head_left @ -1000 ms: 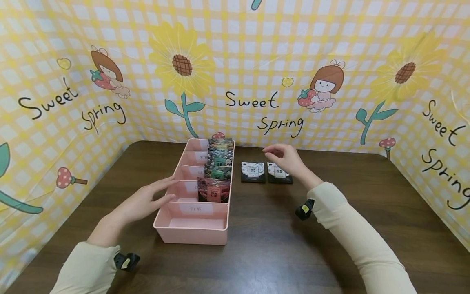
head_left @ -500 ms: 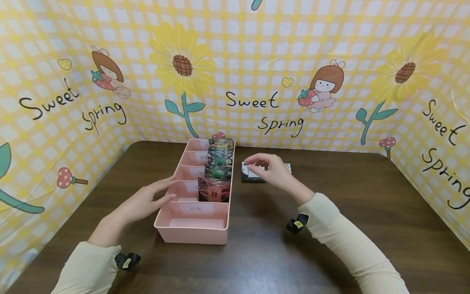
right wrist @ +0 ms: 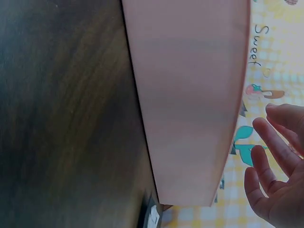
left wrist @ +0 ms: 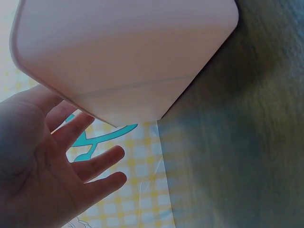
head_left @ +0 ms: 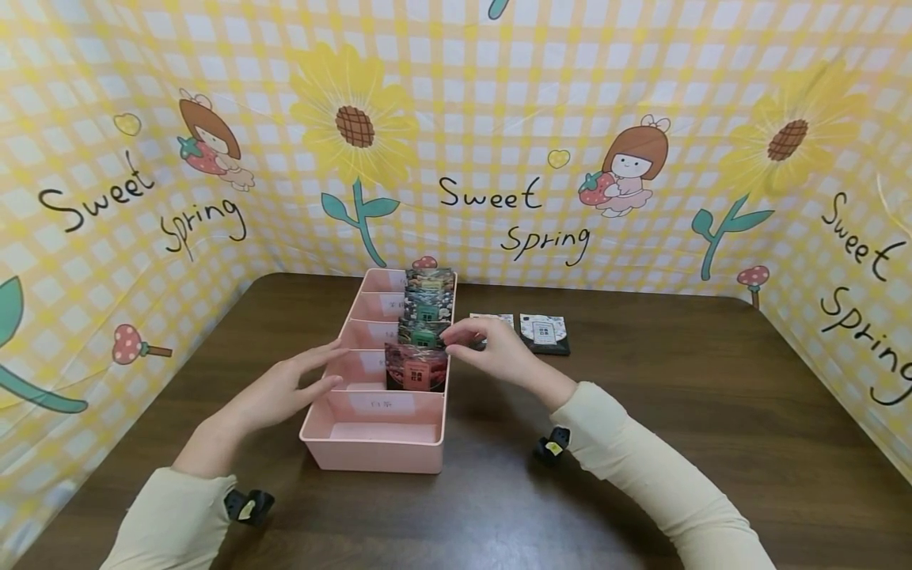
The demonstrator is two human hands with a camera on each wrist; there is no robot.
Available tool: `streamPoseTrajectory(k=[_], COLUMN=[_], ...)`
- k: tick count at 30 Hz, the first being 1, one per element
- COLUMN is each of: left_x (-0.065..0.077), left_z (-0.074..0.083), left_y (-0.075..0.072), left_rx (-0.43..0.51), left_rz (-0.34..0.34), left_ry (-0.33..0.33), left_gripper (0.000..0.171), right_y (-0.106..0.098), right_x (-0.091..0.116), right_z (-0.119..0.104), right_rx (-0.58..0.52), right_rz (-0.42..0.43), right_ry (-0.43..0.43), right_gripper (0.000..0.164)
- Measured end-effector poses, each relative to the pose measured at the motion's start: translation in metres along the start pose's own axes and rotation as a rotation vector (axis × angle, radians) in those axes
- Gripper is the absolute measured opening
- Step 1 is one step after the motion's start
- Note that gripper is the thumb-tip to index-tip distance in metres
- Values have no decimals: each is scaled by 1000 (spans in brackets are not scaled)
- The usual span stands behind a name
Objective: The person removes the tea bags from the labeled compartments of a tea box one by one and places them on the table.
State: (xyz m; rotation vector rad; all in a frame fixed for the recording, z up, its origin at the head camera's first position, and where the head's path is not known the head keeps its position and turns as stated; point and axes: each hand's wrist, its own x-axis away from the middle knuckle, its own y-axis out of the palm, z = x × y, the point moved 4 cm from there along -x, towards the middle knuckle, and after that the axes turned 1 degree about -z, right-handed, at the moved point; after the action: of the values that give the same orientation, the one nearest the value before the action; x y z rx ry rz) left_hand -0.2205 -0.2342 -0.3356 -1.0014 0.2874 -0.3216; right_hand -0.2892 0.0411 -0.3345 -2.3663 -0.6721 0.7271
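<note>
A long pink divided box (head_left: pixel 370 457) stands on the table. My left hand (head_left: pixel 274 392) is at its left rim, fingers loosely extended; the left wrist view shows the fingers spread beside the box wall (left wrist: pixel 128 71). Beside the right rim is my right hand (head_left: pixel 502 352), its fingertips near a red sachet (head_left: pixel 416 370). No thing shows in its loosely bent fingers (right wrist: pixel 273 142) in the right wrist view. Right of the box lie two black-and-white sachets: one in full view (head_left: pixel 545 334), the other sachet (head_left: pixel 503 319) mostly hidden behind my right hand.
Green-labelled sachets (head_left: pixel 423 336) and others stand in the box's farther compartments. Its nearest compartment (head_left: pixel 385 431) has a paper label and no sachet. The brown table (head_left: pixel 677 356) ends at a yellow checked cloth (head_left: pixel 484 119) on three sides.
My right hand has moved left and nearer, from above the right black-and-white sachet, past the left one, to the box's right rim. The left hand stays in place.
</note>
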Motion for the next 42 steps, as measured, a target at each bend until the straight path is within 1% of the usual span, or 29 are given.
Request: streamPoseTrajectory(k=[6, 11, 15, 21, 26, 34, 42], left_x=[0, 1, 1, 0, 0, 0, 0], left_z=[0, 0, 0, -3, -3, -3, -4], left_y=[0, 0, 0, 1, 2, 1, 1], left_rx=[-2, 6, 9, 2, 0, 4, 2], left_rz=[4, -2, -9, -7, -5, -10, -8], left_ry=[-7, -8, -15, -16, -17, -25, -20], left_gripper=[49, 49, 50, 50, 50, 50, 50], right_y=[10, 15, 16, 17, 17, 15, 8], right_x=[-4, -5, -5, -4, -3, -3, -5], right_z=[1, 3, 4, 3, 3, 2, -2], right_rx=[-2, 38, 57, 56, 65, 94, 56], right_rz=[-25, -22, -1, 35, 59, 91, 143], right_ry=[14, 20, 30, 41, 35, 51, 65], right_gripper=[20, 18, 16, 15, 15, 15, 10])
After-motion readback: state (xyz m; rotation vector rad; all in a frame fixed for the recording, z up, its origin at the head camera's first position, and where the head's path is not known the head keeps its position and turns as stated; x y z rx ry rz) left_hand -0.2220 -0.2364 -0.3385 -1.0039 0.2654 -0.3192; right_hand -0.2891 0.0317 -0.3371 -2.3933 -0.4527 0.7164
